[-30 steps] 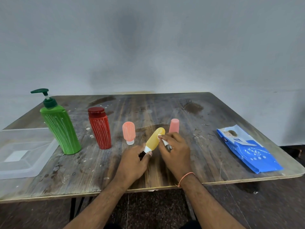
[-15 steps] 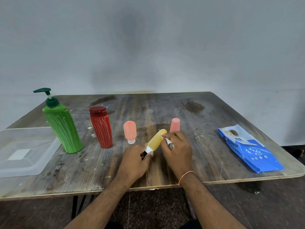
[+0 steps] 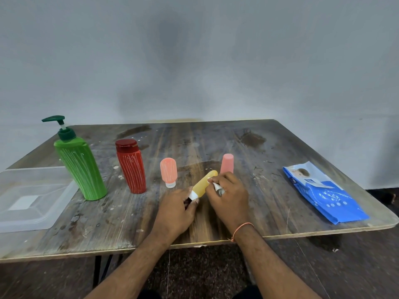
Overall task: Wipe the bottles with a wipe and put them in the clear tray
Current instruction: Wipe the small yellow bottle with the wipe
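Wooden table (image 3: pixel 248 216); blue pack (image 3: pixel 323 193) lettering unreadable.

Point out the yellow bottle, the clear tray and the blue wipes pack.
yellow bottle (image 3: pixel 203 184), head view, middle of its body.
clear tray (image 3: pixel 62 203), head view, right-hand wall.
blue wipes pack (image 3: pixel 326 194), head view, middle of its top face.

Stained wooden table (image 3: pixel 248 147), plain grey wall (image 3: pixel 216 61) behind, dark speckled floor (image 3: pixel 356 266) below
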`<action>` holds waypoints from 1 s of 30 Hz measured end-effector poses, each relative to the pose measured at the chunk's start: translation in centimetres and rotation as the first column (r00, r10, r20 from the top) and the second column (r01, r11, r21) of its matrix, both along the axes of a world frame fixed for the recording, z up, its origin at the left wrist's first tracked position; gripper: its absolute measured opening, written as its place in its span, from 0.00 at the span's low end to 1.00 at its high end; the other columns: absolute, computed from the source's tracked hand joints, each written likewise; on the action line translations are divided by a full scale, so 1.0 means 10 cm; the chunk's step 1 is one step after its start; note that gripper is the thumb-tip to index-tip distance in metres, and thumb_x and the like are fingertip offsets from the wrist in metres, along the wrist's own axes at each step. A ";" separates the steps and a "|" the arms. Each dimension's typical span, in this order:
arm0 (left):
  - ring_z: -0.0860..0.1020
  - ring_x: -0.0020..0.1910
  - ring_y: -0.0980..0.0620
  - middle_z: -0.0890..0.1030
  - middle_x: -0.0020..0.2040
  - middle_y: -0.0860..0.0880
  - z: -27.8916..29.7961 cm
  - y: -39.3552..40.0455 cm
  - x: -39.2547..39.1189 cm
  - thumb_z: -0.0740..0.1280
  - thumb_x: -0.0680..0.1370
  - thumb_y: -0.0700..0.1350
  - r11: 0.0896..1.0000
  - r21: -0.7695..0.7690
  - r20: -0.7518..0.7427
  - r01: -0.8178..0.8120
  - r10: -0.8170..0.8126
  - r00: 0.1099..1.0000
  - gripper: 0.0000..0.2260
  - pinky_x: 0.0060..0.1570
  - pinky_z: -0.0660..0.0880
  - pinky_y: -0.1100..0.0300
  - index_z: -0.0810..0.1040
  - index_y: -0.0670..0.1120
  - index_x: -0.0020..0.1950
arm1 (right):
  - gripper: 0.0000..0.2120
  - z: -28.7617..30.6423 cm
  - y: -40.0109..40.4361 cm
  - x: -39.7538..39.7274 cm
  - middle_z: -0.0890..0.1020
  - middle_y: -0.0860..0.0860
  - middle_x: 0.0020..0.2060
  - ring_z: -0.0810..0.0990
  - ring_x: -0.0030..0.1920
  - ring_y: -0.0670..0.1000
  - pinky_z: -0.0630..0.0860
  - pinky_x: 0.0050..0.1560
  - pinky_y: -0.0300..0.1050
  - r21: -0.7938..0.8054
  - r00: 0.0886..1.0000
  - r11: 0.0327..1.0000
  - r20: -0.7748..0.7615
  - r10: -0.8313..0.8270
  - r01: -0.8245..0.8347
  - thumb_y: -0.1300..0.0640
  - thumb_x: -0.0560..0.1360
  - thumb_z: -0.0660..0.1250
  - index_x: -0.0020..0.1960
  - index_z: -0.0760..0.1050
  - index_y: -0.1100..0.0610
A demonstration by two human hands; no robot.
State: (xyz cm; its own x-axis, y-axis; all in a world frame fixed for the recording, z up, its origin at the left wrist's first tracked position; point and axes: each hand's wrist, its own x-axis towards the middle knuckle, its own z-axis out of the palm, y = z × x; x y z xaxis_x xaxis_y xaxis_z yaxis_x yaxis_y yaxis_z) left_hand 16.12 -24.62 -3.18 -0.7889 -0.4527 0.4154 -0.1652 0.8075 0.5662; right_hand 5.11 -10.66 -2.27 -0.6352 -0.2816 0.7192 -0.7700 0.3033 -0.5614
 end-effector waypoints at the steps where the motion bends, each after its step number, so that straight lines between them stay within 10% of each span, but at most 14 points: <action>1: 0.80 0.50 0.58 0.83 0.53 0.55 0.00 0.01 0.00 0.70 0.81 0.53 1.000 -0.004 -0.001 -0.002 0.002 1.000 0.16 0.53 0.81 0.54 0.82 0.50 0.67 | 0.07 0.00 0.01 0.00 0.82 0.45 0.48 0.77 0.45 0.41 0.68 0.49 0.25 -0.011 0.999 1.000 0.022 -0.024 0.024 0.63 0.74 0.76 0.51 0.87 0.56; 30: 0.80 0.51 0.58 0.83 0.55 0.55 0.00 0.03 0.00 0.70 0.81 0.52 0.999 -0.034 0.018 -0.008 0.009 1.000 0.18 0.55 0.81 0.55 0.80 0.49 0.70 | 0.06 0.00 0.00 0.00 0.82 0.46 0.47 0.80 0.46 0.46 0.74 0.48 0.35 -0.008 0.999 0.999 -0.013 -0.045 0.045 0.62 0.74 0.76 0.51 0.88 0.56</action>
State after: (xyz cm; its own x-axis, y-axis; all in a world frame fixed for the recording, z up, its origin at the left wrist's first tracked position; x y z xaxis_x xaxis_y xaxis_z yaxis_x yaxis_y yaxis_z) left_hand 16.16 -24.34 -3.17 -0.7926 -0.4452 0.4165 -0.1820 0.8248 0.5353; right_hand 5.14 -10.66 -2.28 -0.6380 -0.2475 0.7292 -0.7627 0.3337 -0.5540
